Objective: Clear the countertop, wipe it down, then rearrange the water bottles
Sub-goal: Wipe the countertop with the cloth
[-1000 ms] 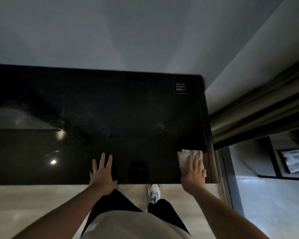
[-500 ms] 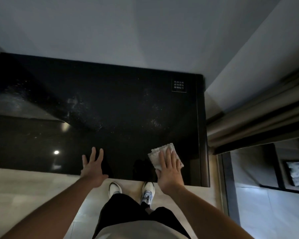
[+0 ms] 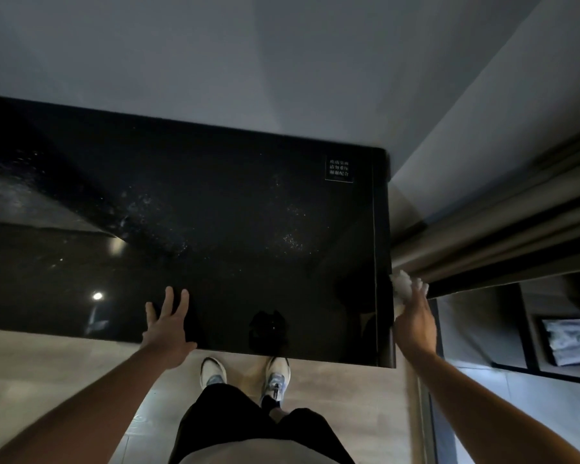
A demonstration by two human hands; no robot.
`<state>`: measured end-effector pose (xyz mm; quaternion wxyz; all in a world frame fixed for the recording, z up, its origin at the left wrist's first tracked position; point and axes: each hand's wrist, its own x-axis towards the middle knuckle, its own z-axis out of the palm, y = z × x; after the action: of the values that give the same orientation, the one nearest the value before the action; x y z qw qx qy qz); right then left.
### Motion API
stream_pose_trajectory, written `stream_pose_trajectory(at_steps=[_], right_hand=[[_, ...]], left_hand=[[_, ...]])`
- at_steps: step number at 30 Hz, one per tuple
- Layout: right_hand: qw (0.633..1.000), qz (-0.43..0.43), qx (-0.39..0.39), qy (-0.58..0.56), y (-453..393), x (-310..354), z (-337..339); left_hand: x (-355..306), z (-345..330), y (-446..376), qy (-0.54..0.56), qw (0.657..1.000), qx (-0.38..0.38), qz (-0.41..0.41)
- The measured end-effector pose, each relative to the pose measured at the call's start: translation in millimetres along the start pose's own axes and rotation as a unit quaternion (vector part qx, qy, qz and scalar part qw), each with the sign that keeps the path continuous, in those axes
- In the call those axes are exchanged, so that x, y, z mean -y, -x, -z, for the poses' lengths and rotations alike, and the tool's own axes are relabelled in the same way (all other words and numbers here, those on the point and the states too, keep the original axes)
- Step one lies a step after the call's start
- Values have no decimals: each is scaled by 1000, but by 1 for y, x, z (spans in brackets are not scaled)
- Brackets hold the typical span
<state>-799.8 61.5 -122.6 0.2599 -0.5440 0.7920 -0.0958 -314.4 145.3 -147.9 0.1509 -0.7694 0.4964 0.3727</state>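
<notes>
Black stone desk (image 3: 215,195) lies bare, no bottles in view. Left hand (image 3: 168,324) rests flat, fingers spread, likely bracing the body. Right hand (image 3: 416,324) clamps a bunched white cloth (image 3: 404,283) against the desk's right edge, seemingly wiping it.

The left hand (image 3: 168,324) lies on the countertop's (image 3: 215,212) near edge; the cloth (image 3: 407,284) is just beyond its right edge.

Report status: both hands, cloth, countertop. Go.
Left hand flat on countertop, open. Right hand holds white cloth at the counter's right edge. No bottles in view. Nothing in the way.
</notes>
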Motion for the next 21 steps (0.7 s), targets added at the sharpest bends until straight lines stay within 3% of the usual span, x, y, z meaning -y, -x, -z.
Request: stream_pose_trajectory(at_steps=[3, 5, 8, 12, 14, 17, 21], right_hand=[[989, 142, 21, 46, 9, 22, -19], [969, 228, 77, 59, 25, 45, -47], [944, 247, 184, 122, 54, 84, -90], [932, 271, 182, 160, 45, 72, -86], [941, 248, 161, 163, 23, 47, -61], [966, 142, 133, 171, -4, 20, -18], [994, 53, 59, 69, -27, 19, 11]], left_hand=[[0, 1, 1, 5, 1000, 4, 1], [0, 2, 1, 7, 1000, 7, -1], [0, 1, 0, 6, 1000, 7, -3], [0, 1, 0, -1, 1000, 7, -4], [0, 1, 0, -3, 1000, 7, -6], [0, 1, 1, -6, 1000, 7, -12], [-3, 4, 3, 2, 1000, 13, -8]])
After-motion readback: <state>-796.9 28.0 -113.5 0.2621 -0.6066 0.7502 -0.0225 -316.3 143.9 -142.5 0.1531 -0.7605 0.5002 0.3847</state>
